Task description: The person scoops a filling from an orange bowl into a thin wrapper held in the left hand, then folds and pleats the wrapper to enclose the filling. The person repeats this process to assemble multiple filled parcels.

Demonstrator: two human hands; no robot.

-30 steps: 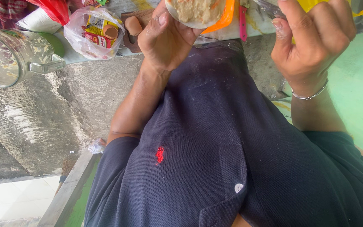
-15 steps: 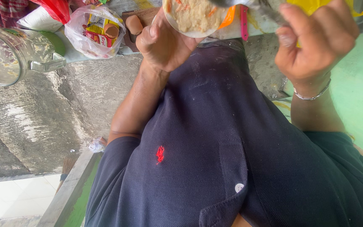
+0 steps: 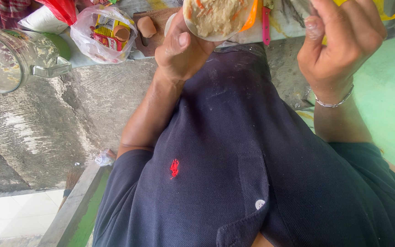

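up near the top edge of the view, our left hand [image 3: 184,48] cups a small round bowl [image 3: 219,20] filled with a pale, lumpy mixture flecked with orange shreds. the bowl sits on top of the curled fingers, its underside resting against the knuckles, while the thumb [image 3: 179,39] lies along the near side of the rim. those fingers are folded in under the bowl, not spread; the tips are hidden beneath it, so we cannot tell how tightly they press. an orange strip [image 3: 251,16] runs along the bowl's right rim, touching it.

our right hand [image 3: 341,41] is raised well apart from the bowl, off to the right, with a thin silver bracelet [image 3: 334,101] around the wrist. its fingers are bent inward and bunched close together around something yellow [image 3: 380,7] that shows only at the picture's edge; we cannot tell what that is. pale smears of the mixture cling to one fingertip [image 3: 316,27].

between the two hands a pink-handled tool [image 3: 266,23] lies on the counter. to the left sit a clear plastic bag [image 3: 104,32] of small packets, a brown egg [image 3: 146,26] on a dark board, and a glass jug [image 3: 10,59] smeared inside with residue. below all this our dark navy shirt [image 3: 234,160] fills the frame.
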